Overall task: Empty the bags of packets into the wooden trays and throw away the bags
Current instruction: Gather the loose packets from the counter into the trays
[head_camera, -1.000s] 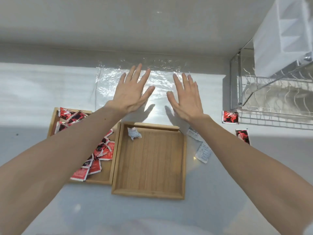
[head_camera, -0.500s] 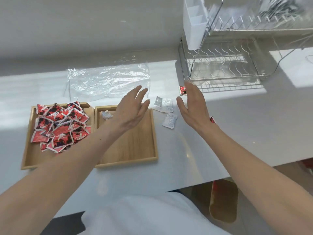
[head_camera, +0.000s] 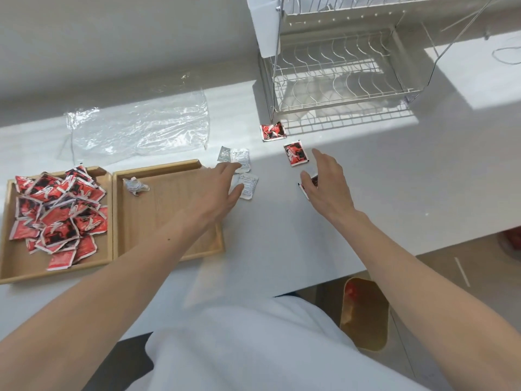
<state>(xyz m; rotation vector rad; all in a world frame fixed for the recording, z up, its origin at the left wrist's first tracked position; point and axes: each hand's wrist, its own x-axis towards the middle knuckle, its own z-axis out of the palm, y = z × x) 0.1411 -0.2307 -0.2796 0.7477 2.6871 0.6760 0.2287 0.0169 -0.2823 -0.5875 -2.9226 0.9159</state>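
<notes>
The left hand (head_camera: 222, 190), fingers spread, reached over flat white paper packets (head_camera: 248, 187). The right hand (head_camera: 328, 190), fingers loose, hung over a glossy red square packet (head_camera: 313, 180). The smooth white surface (head_camera: 394, 179) stretched right to its near edge.

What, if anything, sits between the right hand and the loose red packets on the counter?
Nothing visible. The open right hand partly covers one red packet; a second red packet lies just beyond it on the bare counter.

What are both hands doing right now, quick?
Left hand: open, holding nothing, at the white packets.
Right hand: open, over a red packet.
</notes>
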